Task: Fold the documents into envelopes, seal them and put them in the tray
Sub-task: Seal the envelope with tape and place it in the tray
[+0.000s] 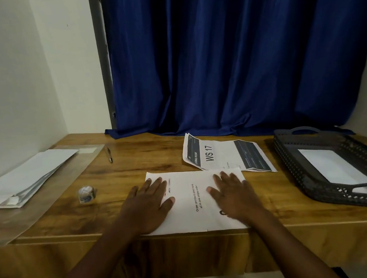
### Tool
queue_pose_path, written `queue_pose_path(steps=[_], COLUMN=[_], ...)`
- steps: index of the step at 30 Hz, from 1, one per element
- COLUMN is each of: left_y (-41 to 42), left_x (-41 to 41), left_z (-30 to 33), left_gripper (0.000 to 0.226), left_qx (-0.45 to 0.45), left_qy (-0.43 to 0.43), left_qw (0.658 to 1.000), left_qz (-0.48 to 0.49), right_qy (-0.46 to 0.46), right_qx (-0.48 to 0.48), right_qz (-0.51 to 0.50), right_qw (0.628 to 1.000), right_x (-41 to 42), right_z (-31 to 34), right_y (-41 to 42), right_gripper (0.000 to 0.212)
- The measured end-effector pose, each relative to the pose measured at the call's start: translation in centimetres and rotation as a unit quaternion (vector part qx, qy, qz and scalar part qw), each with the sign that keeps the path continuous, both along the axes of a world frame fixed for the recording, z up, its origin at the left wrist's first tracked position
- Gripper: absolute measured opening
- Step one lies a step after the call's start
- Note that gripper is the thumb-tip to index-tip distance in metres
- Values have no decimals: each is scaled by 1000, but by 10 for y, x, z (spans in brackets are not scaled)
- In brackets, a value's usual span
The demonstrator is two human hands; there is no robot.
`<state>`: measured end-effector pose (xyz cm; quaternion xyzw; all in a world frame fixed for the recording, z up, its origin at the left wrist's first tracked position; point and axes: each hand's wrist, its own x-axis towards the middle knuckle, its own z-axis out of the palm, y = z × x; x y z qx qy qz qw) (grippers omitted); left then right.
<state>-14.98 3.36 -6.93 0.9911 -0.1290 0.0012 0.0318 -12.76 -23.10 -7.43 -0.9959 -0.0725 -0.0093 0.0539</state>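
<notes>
Both hands flat on a printed sheet at the desk's near edge.

The desk (135, 168) carries a dark tray (297, 171) at right, one white envelope inside. The document (192, 197) lies flat, white, black print. Left hand (147, 209) and right hand (234, 195) press it, fingers (157, 181) straight. Advice: align edges squarely before creasing.

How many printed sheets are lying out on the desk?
2: one printed sheet flat under both hands at the desk's front edge, and another, marked "WS 17", just behind it. The left-hand pile may hide more.
</notes>
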Motion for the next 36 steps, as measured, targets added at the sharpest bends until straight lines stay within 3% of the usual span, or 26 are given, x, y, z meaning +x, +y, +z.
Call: queue_pose_path(steps=[5, 10, 11, 13, 16, 19, 28, 33, 36], left_y=[6, 9, 9, 10, 8, 6, 6, 5, 5], left_x=[-3, -3, -2, -3, -3, -3, -4, -6, -5], left_z=[1, -2, -2, -2, -2, -2, -2, -2, -4], left_gripper=[123, 120, 120, 113, 81, 72, 75, 109, 111], left_qx=[-9, -32, -34, -34, -21, -8, -24, -32, -30], left_qy=[5, -1, 1, 9, -2, -3, -20, -20, -21], left_qw=[1000, 999, 999, 999, 1000, 1000, 999, 999, 999], left_qz=[14, 15, 13, 13, 13, 21, 24, 29, 33], right_qy=[-18, -115, -119, -105, -71, -53, -78, -72, -79], right_qx=[41, 261, 270, 217, 93, 65, 31, 19, 28], right_qz=[-55, -53, -63, -74, -83, -105, -198, -200, -201], right_qw=[998, 957, 953, 968, 990, 991, 977, 977, 976], right_x=[-2, -21, -25, -36, -56, -79, -89, -92, -94], right_z=[-1, 7, 7, 4, -3, -3, -7, -7, -7], right_y=[-30, -36, -42, -56, -66, -59, -35, -28, -24], right_gripper=[66, 62, 65, 79, 110, 121, 114, 96, 86])
